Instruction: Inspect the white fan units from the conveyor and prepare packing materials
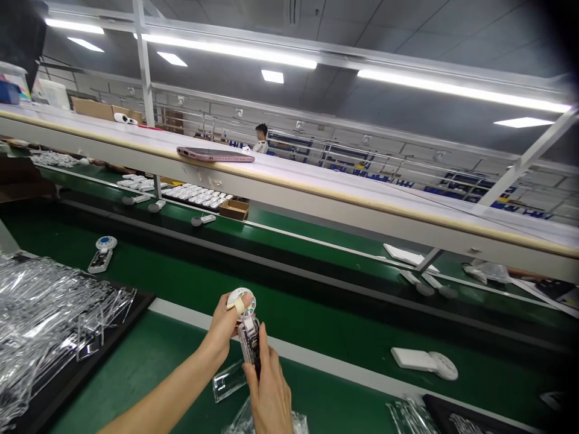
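Observation:
A white device with a round head and an open body showing dark inner parts (pixel 250 343) is held between both hands near the bottom centre. My left hand (pixel 224 322) grips the round head, its thumb in a pale finger cover. Around the lower body close the fingers of my right hand (pixel 270 383). Just below my left hand, a clear plastic piece (pixel 229 381) lies on the green surface. More clear plastic shows beneath my right hand, partly hidden by it.
Clear plastic parts (pixel 49 325) fill a black tray at left. A similar open device (pixel 102 256) lies on the green belt, and a closed white one (pixel 425 363) lies at right. Above runs a shelf with a phone (pixel 215 155). A person (pixel 261 138) is far behind.

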Available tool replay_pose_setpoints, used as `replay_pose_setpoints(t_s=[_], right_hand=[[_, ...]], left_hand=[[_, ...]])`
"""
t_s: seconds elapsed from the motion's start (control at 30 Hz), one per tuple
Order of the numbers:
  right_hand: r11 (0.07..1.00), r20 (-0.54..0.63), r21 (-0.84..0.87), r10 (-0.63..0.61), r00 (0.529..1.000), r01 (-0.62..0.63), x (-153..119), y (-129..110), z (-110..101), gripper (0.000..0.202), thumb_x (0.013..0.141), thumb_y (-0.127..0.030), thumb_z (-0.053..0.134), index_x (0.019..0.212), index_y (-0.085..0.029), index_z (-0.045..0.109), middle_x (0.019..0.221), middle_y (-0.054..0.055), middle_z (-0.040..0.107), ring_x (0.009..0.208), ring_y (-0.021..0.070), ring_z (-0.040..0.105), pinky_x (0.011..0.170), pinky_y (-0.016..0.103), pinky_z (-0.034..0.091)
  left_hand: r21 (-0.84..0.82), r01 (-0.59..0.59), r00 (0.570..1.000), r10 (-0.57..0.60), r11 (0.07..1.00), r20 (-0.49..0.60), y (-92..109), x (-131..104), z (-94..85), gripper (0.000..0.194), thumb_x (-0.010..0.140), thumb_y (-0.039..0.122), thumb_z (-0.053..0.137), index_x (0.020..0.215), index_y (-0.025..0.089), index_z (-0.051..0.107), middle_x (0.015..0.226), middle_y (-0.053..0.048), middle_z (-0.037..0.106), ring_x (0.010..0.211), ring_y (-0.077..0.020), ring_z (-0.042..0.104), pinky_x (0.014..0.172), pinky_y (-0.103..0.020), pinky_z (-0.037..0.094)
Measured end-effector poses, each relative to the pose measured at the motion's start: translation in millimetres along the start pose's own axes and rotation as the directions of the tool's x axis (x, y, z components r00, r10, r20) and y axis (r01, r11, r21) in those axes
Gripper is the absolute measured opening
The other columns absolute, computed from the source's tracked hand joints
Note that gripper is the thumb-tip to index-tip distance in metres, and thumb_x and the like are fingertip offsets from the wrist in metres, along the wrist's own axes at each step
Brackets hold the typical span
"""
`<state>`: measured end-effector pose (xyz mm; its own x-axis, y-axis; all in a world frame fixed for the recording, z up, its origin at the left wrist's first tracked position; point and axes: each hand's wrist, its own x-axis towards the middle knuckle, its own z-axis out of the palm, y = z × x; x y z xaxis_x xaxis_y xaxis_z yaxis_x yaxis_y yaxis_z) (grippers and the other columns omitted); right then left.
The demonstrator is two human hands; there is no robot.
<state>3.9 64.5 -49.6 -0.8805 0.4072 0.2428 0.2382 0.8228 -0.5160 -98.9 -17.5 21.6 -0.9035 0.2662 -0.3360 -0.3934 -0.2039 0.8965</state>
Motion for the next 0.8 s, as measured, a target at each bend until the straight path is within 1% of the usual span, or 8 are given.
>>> replay_pose_setpoints(t_s=[0.1, 0.27, 0.37, 0.47, 0.53, 0.6, 0.67, 0.8], right_hand=[[0.999, 0.154, 0.038, -0.003, 0.988, -0.003, 1.7, 4.0, -8.0, 0.052, 0.095, -0.039, 0.021, 0.142, -0.042, -0.002, 0.092, 0.005, 0.056, 0.064, 0.0195, 0.060, 0.047, 0.025, 0.045], [0.988, 0.028, -0.119, -0.098, 0.995, 0.100, 2.8, 14.8, -20.5, 0.050, 0.094, -0.043, 0.025, 0.142, -0.040, 0.012, 0.081, 0.003, 0.051, 0.060, 0.0198, 0.054, 0.053, 0.030, 0.045], [0.977, 0.017, -0.129, -0.171, 0.985, 0.172, 0.1, 15.3, -21.8, 0.045, 0.092, -0.047, 0.028, 0.136, -0.041, 0.032, 0.081, 0.004, 0.052, 0.063, 0.0215, 0.053, 0.055, 0.031, 0.044], [0.985, -0.048, 0.173, 0.032, 0.998, -0.023, 4.4, 13.3, -20.0, 0.046, 0.091, -0.054, 0.025, 0.130, -0.037, 0.044, 0.090, 0.004, 0.057, 0.075, 0.0215, 0.058, 0.059, 0.029, 0.045], [0.856, -0.042, 0.451, 0.303, 0.952, -0.253, 12.3, 14.9, -17.6, 0.051, 0.089, -0.057, 0.025, 0.120, -0.028, 0.054, 0.092, 0.005, 0.061, 0.080, 0.0212, 0.059, 0.062, 0.027, 0.046], [0.665, 0.041, 0.628, 0.491, 0.870, -0.405, 20.3, 19.5, -14.9, 0.055, 0.085, -0.062, 0.029, 0.092, -0.019, 0.063, 0.076, 0.005, 0.063, 0.070, 0.0211, 0.059, 0.059, 0.028, 0.046], [0.586, 0.062, 0.681, 0.552, 0.831, -0.440, 24.3, 24.1, -13.9, 0.055, 0.082, -0.064, 0.033, 0.065, -0.019, 0.058, 0.058, 0.003, 0.058, 0.056, 0.0196, 0.054, 0.055, 0.028, 0.044], [0.686, -0.056, 0.605, 0.543, 0.838, -0.405, 20.4, 21.8, -20.9, 0.051, 0.083, -0.059, 0.033, 0.054, -0.022, 0.052, 0.051, 0.002, 0.055, 0.052, 0.0198, 0.051, 0.058, 0.030, 0.042]], left_hand=[[-0.095, 0.013, 1.000, -0.010, 0.995, 0.026, -2.4, 0.3, 0.6, 0.057, 0.069, 0.053, 0.066, 0.109, 0.017, 0.049, 0.089, -0.007, 0.062, 0.080, -0.0200, 0.060, 0.071, -0.031, 0.046], [-0.259, 0.207, 0.951, -0.133, 0.943, 0.279, -23.7, -8.3, 0.4, 0.049, 0.066, 0.047, 0.071, 0.099, 0.012, 0.060, 0.089, -0.008, 0.061, 0.086, -0.0188, 0.057, 0.076, -0.028, 0.045], [-0.170, 0.260, 0.936, -0.205, 0.950, 0.286, -35.7, -16.6, -2.4, 0.051, 0.065, 0.053, 0.070, 0.095, 0.013, 0.063, 0.082, -0.005, 0.058, 0.077, -0.0173, 0.054, 0.069, -0.028, 0.044], [-0.094, 0.148, 0.974, -0.129, 0.984, 0.184, -35.2, -28.2, -0.9, 0.057, 0.064, 0.059, 0.067, 0.100, 0.016, 0.064, 0.086, -0.005, 0.061, 0.083, -0.0188, 0.055, 0.071, -0.028, 0.043], [-0.062, 0.073, 0.991, -0.066, 0.995, 0.118, -30.6, -36.5, 4.3, 0.061, 0.060, 0.060, 0.070, 0.104, 0.017, 0.064, 0.090, -0.006, 0.063, 0.088, -0.0213, 0.055, 0.073, -0.029, 0.042], [-0.059, -0.013, 0.998, 0.017, 0.998, 0.064, -28.1, -43.3, 11.2, 0.064, 0.054, 0.058, 0.074, 0.103, 0.016, 0.065, 0.090, -0.007, 0.064, 0.088, -0.0223, 0.056, 0.076, -0.030, 0.042], [-0.066, -0.098, 0.994, 0.101, 0.993, 0.038, -31.0, -47.3, 16.8, 0.063, 0.052, 0.056, 0.076, 0.099, 0.015, 0.067, 0.086, -0.007, 0.065, 0.081, -0.0214, 0.057, 0.076, -0.031, 0.043], [-0.069, -0.177, 0.984, 0.178, 0.982, 0.012, -46.6, -48.1, 18.4, 0.054, 0.055, 0.054, 0.075, 0.089, 0.014, 0.067, 0.081, -0.008, 0.064, 0.074, -0.0200, 0.056, 0.072, -0.031, 0.044]])
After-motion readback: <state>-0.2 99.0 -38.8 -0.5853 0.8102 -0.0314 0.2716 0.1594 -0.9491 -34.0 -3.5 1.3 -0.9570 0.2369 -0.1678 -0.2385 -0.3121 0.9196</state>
